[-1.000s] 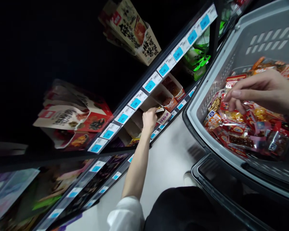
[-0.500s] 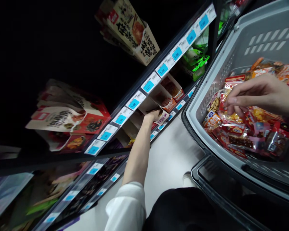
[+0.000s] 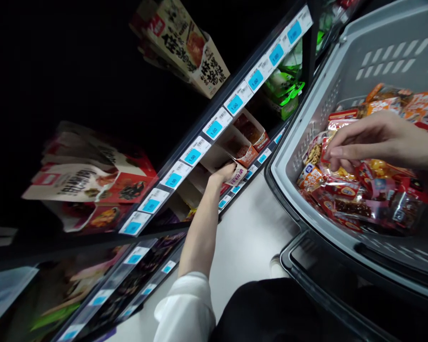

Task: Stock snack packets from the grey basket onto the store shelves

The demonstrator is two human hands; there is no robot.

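Left arm (image 3: 202, 225) extended, right hand (image 3: 373, 142) half-curled

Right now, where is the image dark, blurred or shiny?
Head view: the upper shelf sinks into black toward its back; the lower-left packs are smeared; packets in the basket glint; the tags look sharper; the left hand's fingertips are hidden.

The left hand (image 3: 223, 174), curled above the white box with purple lettering (image 3: 237, 175) a second ago, is now reaching lower into it, its dimly lit fingers seemingly disappearing behind the front panel.
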